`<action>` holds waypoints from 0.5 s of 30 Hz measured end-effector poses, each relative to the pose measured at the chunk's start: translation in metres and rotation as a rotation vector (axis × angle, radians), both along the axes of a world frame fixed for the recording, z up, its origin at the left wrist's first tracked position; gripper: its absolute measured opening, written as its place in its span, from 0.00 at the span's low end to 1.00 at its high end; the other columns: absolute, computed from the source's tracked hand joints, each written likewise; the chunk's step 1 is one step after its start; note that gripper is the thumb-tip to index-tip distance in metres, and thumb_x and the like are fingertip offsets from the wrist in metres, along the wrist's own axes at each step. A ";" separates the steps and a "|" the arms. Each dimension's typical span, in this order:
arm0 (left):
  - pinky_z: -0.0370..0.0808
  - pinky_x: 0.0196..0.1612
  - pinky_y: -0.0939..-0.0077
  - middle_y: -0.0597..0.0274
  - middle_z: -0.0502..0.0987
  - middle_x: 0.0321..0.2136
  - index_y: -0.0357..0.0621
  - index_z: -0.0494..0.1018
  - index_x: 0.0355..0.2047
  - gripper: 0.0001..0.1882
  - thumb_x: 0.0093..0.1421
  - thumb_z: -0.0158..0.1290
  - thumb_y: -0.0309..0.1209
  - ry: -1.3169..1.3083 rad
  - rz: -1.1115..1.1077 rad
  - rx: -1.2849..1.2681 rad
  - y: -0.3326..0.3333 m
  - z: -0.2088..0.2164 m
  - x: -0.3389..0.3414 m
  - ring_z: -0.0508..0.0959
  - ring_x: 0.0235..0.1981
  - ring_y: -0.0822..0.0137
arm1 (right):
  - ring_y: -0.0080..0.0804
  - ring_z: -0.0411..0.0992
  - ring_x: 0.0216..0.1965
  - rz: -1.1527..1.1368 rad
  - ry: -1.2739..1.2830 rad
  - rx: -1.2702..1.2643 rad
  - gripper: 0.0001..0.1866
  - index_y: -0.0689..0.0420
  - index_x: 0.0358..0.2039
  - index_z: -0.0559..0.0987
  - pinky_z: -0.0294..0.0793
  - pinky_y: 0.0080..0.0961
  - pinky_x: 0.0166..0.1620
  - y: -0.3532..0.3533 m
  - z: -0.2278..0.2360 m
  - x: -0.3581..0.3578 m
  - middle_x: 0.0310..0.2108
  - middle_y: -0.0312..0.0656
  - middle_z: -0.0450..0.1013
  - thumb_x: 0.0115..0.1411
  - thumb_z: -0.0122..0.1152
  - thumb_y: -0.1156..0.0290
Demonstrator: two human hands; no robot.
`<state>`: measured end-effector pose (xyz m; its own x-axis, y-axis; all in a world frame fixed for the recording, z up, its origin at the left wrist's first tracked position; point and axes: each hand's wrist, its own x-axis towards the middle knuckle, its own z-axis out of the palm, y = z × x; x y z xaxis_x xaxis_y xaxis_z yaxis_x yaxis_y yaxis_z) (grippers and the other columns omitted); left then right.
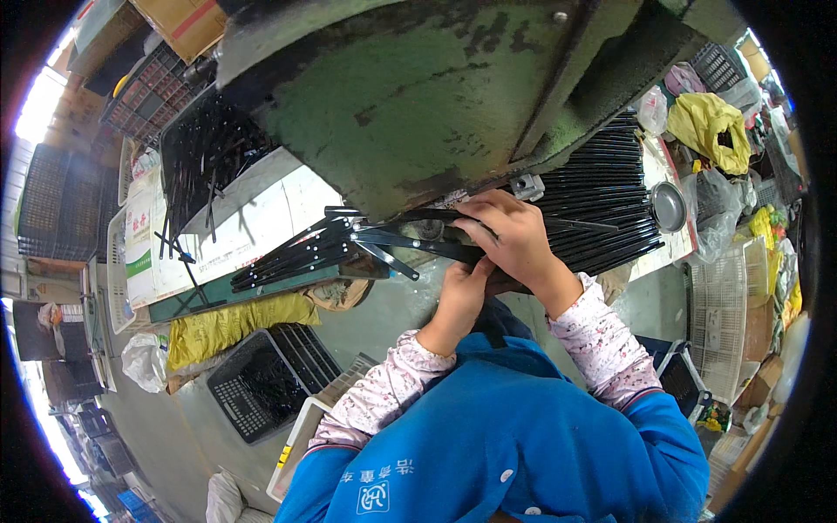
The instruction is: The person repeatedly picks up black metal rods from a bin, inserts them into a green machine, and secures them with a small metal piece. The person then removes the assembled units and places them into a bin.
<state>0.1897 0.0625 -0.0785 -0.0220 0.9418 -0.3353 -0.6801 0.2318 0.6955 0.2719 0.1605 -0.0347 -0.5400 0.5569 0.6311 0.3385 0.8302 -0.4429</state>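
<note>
Head view: both bare hands sat close together under the edge of a worn green metal machine body [410, 113]. Right hand [513, 234] had thumb and fingertips pinching a narrow, dark upper strip [436, 213] just below that edge. Left hand [460, 292] was just beside it, nearer the torso, fingers curled together at the near end of a flat, glossy black lower strip with rounded end [417, 243]; couldn't tell whether they pinched it, contact was hidden. Both strips ran leftward from the hands toward a fanned bundle of black perforated metal strips [292, 254] that overhung a white board-topped bench [231, 231]. To the right lay a dense row of slim black rods [602, 179], with a shallow round grey metal dish [669, 207] beside it. Risks, my read: fingertips were near the machine edge, so any movement there could pinch them. Loose overlap in the fan could let strips snag each other and drag out of line if one got pulled. Glossy surfaces might slip under a light pinch. Overhanging ends could tip off the bench if an arm caught them.
</note>
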 end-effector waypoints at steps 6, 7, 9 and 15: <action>0.80 0.44 0.64 0.50 0.75 0.40 0.26 0.67 0.47 0.19 0.69 0.43 0.35 0.140 0.033 -0.027 0.001 0.004 0.007 0.80 0.40 0.56 | 0.35 0.77 0.32 -0.048 -0.060 -0.017 0.10 0.56 0.33 0.81 0.77 0.27 0.31 -0.002 0.003 -0.001 0.31 0.38 0.77 0.48 0.68 0.72; 0.80 0.43 0.64 0.50 0.76 0.40 0.26 0.67 0.46 0.19 0.69 0.43 0.36 0.143 0.055 -0.007 0.001 0.004 0.008 0.80 0.40 0.56 | 0.35 0.77 0.32 -0.045 -0.039 -0.027 0.10 0.56 0.32 0.81 0.77 0.27 0.31 -0.002 0.003 -0.002 0.31 0.39 0.77 0.48 0.67 0.72; 0.80 0.43 0.64 0.51 0.76 0.40 0.26 0.67 0.46 0.18 0.69 0.43 0.35 0.068 0.037 0.001 0.000 0.002 0.007 0.80 0.39 0.57 | 0.35 0.76 0.32 -0.053 -0.068 -0.051 0.10 0.56 0.32 0.81 0.77 0.28 0.31 -0.003 0.005 -0.003 0.31 0.39 0.77 0.47 0.68 0.71; 0.80 0.41 0.67 0.54 0.76 0.38 0.28 0.68 0.44 0.15 0.69 0.42 0.31 -0.038 0.088 0.041 0.008 -0.004 0.011 0.80 0.37 0.61 | 0.41 0.74 0.30 -0.093 -0.187 0.012 0.10 0.54 0.29 0.79 0.74 0.32 0.32 -0.007 0.012 0.007 0.27 0.39 0.75 0.46 0.67 0.66</action>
<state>0.2009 0.0709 -0.0821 -0.0932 0.9498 -0.2986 -0.7227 0.1418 0.6765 0.2793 0.1532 -0.0232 -0.5949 0.6025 0.5321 0.4890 0.7966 -0.3554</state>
